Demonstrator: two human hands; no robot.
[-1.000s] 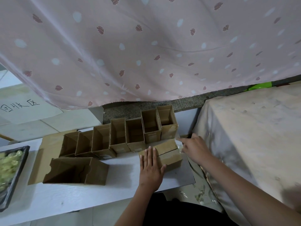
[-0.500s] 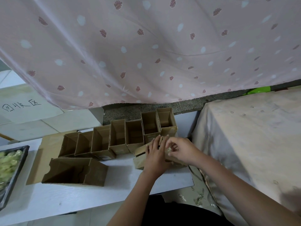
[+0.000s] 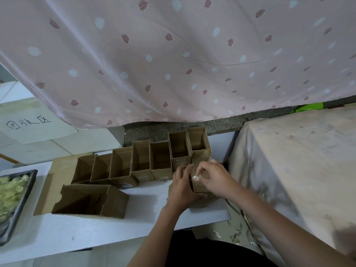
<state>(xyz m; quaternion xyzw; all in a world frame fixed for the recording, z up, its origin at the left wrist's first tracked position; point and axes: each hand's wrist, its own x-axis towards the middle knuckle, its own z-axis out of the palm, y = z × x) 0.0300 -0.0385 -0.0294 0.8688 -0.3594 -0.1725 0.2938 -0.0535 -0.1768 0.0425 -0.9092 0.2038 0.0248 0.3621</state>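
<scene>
A small closed cardboard box (image 3: 200,185) stands on the white table (image 3: 146,220) near its right end. My left hand (image 3: 183,187) grips the box from its left side. My right hand (image 3: 213,179) is on the box's top right and pinches a small crumpled piece of clear tape (image 3: 196,177) against it. Both hands hide most of the box. Behind it runs a stepped row of several open cardboard boxes (image 3: 159,157), touching side by side.
A larger open cardboard box (image 3: 90,199) lies on a flat cardboard sheet (image 3: 61,170) at the left. A black tray (image 3: 21,207) of pale green pieces sits at the table's left edge. A cloth-covered surface (image 3: 300,160) stands to the right; a pink curtain (image 3: 173,54) hangs behind.
The closed box has been turned from lying flat to a more upright pose. My left hand went from pressing flat on it to gripping its side; my right hand came onto it with tape.
</scene>
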